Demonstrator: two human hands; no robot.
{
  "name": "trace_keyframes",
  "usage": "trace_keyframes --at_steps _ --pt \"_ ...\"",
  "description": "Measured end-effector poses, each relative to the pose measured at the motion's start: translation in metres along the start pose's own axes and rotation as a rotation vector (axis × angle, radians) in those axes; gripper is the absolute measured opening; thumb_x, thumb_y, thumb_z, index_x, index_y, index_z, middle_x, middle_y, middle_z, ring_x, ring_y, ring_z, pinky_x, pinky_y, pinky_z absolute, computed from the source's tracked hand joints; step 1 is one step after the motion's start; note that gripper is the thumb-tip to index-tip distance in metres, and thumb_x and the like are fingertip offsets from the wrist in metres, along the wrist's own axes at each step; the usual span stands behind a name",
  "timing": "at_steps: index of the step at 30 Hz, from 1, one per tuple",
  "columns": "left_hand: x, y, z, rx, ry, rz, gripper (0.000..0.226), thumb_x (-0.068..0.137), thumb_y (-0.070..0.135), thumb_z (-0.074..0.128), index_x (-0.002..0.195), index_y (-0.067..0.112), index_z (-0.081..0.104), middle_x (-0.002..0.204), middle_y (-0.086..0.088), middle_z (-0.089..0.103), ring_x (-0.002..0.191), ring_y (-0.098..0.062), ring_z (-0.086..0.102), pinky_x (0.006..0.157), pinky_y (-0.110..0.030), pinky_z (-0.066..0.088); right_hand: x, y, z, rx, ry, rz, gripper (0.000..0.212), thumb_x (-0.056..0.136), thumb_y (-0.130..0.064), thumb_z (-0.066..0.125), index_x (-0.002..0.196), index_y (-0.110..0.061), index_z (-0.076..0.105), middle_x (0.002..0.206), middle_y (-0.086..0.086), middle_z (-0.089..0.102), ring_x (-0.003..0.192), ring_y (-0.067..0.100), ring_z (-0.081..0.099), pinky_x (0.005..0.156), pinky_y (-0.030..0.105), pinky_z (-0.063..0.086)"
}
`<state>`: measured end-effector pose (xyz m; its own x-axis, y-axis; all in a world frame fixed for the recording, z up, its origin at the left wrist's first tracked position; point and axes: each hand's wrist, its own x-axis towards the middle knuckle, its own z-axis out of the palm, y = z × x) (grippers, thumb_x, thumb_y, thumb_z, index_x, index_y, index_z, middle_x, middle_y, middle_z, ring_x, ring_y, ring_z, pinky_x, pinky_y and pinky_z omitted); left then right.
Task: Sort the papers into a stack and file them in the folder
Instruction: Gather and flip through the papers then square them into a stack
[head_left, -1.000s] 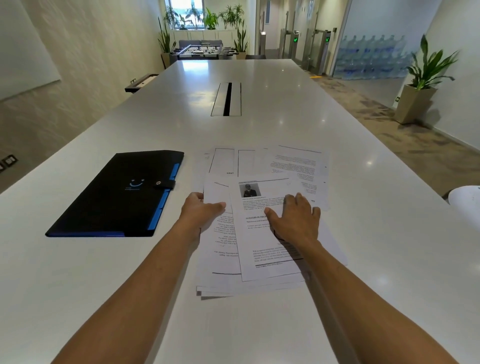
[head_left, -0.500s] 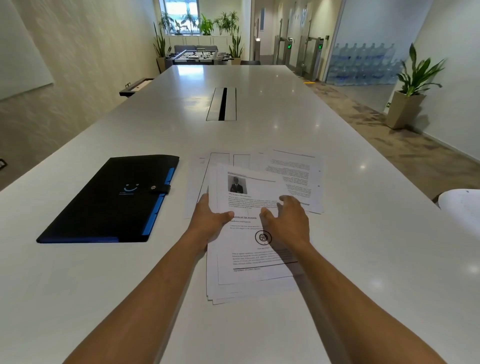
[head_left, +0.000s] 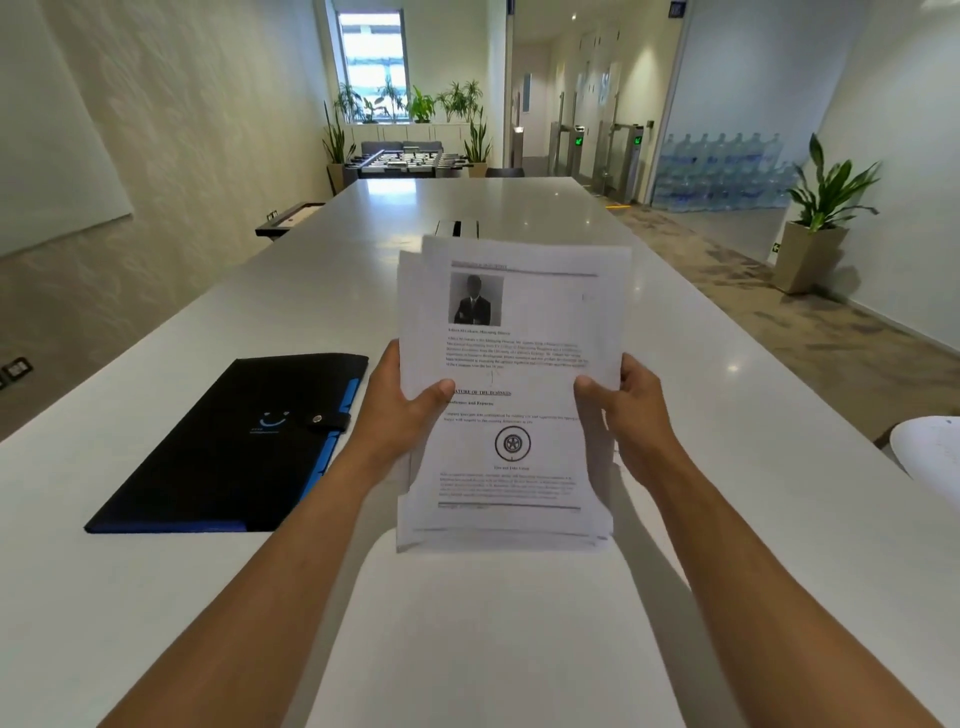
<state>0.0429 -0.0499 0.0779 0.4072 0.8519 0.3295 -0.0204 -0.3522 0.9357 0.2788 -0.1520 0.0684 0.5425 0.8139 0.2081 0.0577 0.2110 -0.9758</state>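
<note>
A stack of printed papers (head_left: 519, 332) stands nearly upright above the white table (head_left: 156, 597), its sheets slightly uneven at the edges. The top page shows a small portrait photo, text and a round emblem. My left hand (head_left: 402, 410) grips the stack's left edge, thumb on the front. My right hand (head_left: 623, 410) grips the right edge the same way. A black folder (head_left: 228, 447) with blue trim and a snap strap lies shut on the table, left of my left hand.
A cable slot (head_left: 457, 227) is set in the table's middle, just behind the stack. A white round object (head_left: 930, 457) sits at the table's right edge. A potted plant (head_left: 815, 228) stands on the floor at right.
The papers lay spread on the table under my hands. Both hands have gathered them and lifted the stack off the table, upright in front of me. The folder has not moved.
</note>
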Motion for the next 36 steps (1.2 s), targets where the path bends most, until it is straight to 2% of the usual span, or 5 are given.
trace_keyframes --at_steps 7,12,15,30,36 --pt "0.017 0.038 0.002 -0.033 0.122 0.225 0.034 0.087 0.024 0.068 0.112 0.037 0.049 0.108 0.007 0.065 0.099 -0.012 0.067 0.077 -0.028 0.059 -0.001 -0.052 0.01 -0.013 0.032 -0.328 0.026 0.086 -0.023 0.069 0.105 -0.035 0.055 0.1 -0.014 0.07 0.095 0.011 0.069 0.07 0.021 0.057" --pt "0.001 0.007 0.011 -0.115 0.16 0.138 0.042 0.079 0.022 0.068 0.117 0.017 0.052 0.104 -0.007 0.068 0.092 -0.022 0.07 0.071 -0.035 0.06 -0.017 -0.014 0.016 -0.039 0.014 -0.218 0.05 0.073 -0.016 0.07 0.118 -0.016 0.05 0.108 -0.003 0.066 0.095 0.016 0.068 0.069 0.024 0.057" --pt "-0.011 -0.012 0.021 -0.097 0.172 0.062 0.029 0.075 0.027 0.068 0.101 0.032 0.056 0.092 0.017 0.071 0.088 -0.006 0.069 0.06 -0.018 0.056 -0.025 0.011 0.022 -0.125 0.034 -0.159 0.057 0.069 -0.017 0.067 0.123 -0.02 0.05 0.11 -0.005 0.065 0.1 0.015 0.064 0.073 0.027 0.057" --pt "-0.006 -0.02 0.032 -0.028 0.262 0.105 0.033 0.078 0.026 0.063 0.103 0.042 0.048 0.102 0.014 0.061 0.09 -0.009 0.065 0.06 -0.01 0.051 -0.018 0.03 0.028 -0.048 0.1 -0.164 0.034 0.07 -0.012 0.061 0.099 -0.028 0.052 0.099 -0.007 0.067 0.088 0.013 0.067 0.063 0.02 0.056" --pt "-0.003 -0.022 0.036 -0.056 0.32 0.065 0.026 0.08 0.028 0.057 0.101 0.04 0.048 0.104 0.012 0.061 0.089 -0.014 0.065 0.058 -0.013 0.053 -0.017 0.034 0.028 -0.102 0.1 -0.162 0.031 0.08 -0.017 0.059 0.107 -0.03 0.051 0.106 -0.007 0.064 0.095 0.013 0.063 0.064 0.021 0.057"
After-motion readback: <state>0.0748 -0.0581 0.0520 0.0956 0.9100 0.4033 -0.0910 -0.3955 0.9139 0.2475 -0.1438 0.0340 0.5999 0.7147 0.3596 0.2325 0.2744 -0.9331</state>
